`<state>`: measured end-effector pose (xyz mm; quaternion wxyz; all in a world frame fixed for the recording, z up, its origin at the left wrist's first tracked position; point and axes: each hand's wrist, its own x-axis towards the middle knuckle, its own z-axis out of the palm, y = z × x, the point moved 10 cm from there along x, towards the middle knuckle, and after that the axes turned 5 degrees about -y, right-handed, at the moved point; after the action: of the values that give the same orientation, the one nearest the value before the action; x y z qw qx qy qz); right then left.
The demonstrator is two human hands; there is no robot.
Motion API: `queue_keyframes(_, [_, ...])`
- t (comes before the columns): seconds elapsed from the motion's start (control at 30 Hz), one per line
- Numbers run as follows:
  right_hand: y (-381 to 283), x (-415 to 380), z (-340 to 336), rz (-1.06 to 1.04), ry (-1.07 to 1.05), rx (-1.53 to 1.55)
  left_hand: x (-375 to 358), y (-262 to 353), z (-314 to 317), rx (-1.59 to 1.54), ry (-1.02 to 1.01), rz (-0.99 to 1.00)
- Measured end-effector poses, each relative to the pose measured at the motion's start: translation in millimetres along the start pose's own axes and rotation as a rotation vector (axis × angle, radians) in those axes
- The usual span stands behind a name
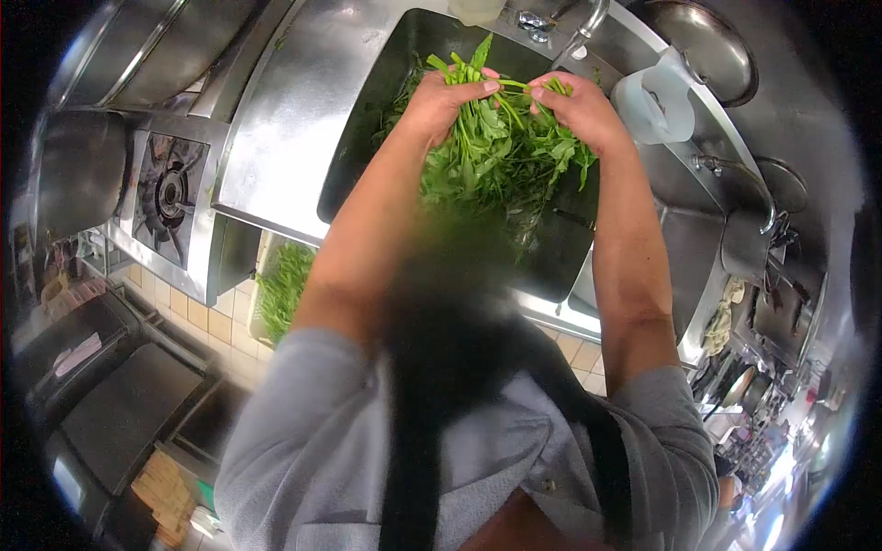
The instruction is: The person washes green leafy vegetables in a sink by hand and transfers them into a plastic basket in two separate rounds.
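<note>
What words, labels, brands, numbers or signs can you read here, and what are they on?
None: no text can be read.
The leafy greens and pale jug show no legible marking.
The clutter at the far right is too small and blurred to tell.

I see a gas stove (170, 188) beside a shiny steel counter (294, 101), a tan and cream tiled floor (219, 324) below, and white light (783, 462) glaring in the cluttered distance.
</note>
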<state>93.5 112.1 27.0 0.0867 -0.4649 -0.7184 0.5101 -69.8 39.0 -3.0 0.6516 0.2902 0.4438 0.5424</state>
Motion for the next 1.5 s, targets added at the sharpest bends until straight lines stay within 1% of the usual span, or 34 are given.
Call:
queue_keyframes(0.1, [5, 5, -5, -0.014, -0.009, 0.008, 8, -8, -4, -0.009, -0.026, 0.010])
queue_keyframes(0.17, [-6, 7, -19, -0.187, 0.134, -0.129, 10, -2, -6, -0.040, -0.046, 0.116])
queue_keyframes(0.2, [-5, 7, -20, -0.186, 0.133, -0.129, 10, -2, -7, -0.041, -0.046, 0.114])
queue_keyframes(0.27, [-25, 1, -22, -0.286, 0.163, -0.432, 9, -2, -10, -0.027, -0.031, 0.090])
queue_keyframes(0.3, [-30, -1, -20, -0.286, 0.163, -0.432, 8, 0, -9, -0.027, -0.031, 0.090])
queue_keyframes(0.37, [-47, -6, -6, -0.340, 0.167, -0.603, 7, 1, -8, 0.037, -0.022, 0.064])
queue_keyframes(0.4, [-45, -3, -2, -0.339, 0.167, -0.603, 10, -3, -9, 0.037, -0.022, 0.063])
queue_keyframes(0.47, [-37, 6, 14, -0.396, 0.089, -0.539, 16, -3, -6, 0.016, -0.070, 0.141])
queue_keyframes(0.53, [-33, 10, 21, -0.429, 0.103, -0.544, 16, -4, -7, 0.028, -0.058, 0.136])
queue_keyframes(0.6, [-27, 10, 13, -0.369, 0.186, -0.390, 14, -5, -9, 0.039, -0.044, 0.128])
queue_keyframes(0.63, [-27, 10, 15, -0.369, 0.185, -0.390, 13, -5, -10, 0.038, -0.036, 0.133])
queue_keyframes(0.7, [-14, 8, 1, -0.189, 0.313, -0.206, 9, -1, -9, 0.036, -0.027, 0.136])
queue_keyframes(0.73, [-14, 7, -2, -0.188, 0.311, -0.207, 5, -2, -12, 0.044, 0.004, 0.108])
queue_keyframes(0.8, [12, 4, -24, -0.041, 0.414, 0.248, 3, -4, -17, 0.053, 0.040, 0.082])
queue_keyframes(0.83, [14, 5, -22, -0.049, 0.363, 0.345, 5, -8, -20, 0.013, 0.055, 0.102])
queue_keyframes(0.87, [15, 5, -22, -0.048, 0.365, 0.344, 6, -7, -20, -0.027, 0.069, 0.124])
queue_keyframes(0.93, [-2, 1, -23, -0.233, 0.397, 0.145, 8, -9, -18, -0.046, 0.084, 0.106])
queue_keyframes(0.97, [-1, 2, -22, -0.234, 0.396, 0.145, 8, -10, -19, -0.061, 0.104, 0.087])
queue_keyframes(1.03, [-6, -3, -25, -0.265, 0.485, -0.047, 7, -6, -15, -0.083, 0.098, 0.087])
queue_keyframes(1.07, [-9, -6, -28, -0.265, 0.486, -0.047, 6, -6, -13, -0.108, 0.091, 0.086])
queue_keyframes(1.13, [-10, -15, -38, -0.177, 0.510, -0.147, 8, -7, -15, -0.080, 0.079, 0.103])
queue_keyframes(1.17, [-6, -15, -52, -0.252, 0.601, -0.357, 9, -6, -15, -0.052, 0.066, 0.121])
queue_keyframes(1.2, [-8, -20, -59, -0.252, 0.601, -0.357, 10, -7, -19, -0.052, 0.066, 0.121])
queue_keyframes(1.27, [-2, -33, -83, -0.152, 0.664, -0.330, 9, -12, -32, -0.182, 0.102, 0.049])
queue_keyframes(1.3, [-4, -38, -88, -0.225, 0.682, -0.282, 6, -9, -33, -0.168, 0.078, 0.054])
queue_keyframes(1.33, [-3, -40, -89, -0.224, 0.682, -0.282, 5, -8, -32, -0.169, 0.078, 0.052])
queue_keyframes(1.4, [-5, -35, -69, -0.136, 0.476, -0.170, 1, -3, -25, -0.129, 0.062, 0.048])
queue_keyframes(1.43, [-7, -30, -55, -0.137, 0.416, -0.175, 5, -7, -24, -0.128, 0.059, 0.047])
queue_keyframes(1.47, [-7, -27, -42, -0.134, 0.419, -0.174, 11, -13, -17, -0.156, 0.014, 0.067])
queue_keyframes(1.5, [-16, -22, -22, -0.217, 0.378, -0.209, 14, -14, -8, -0.184, -0.032, 0.089])
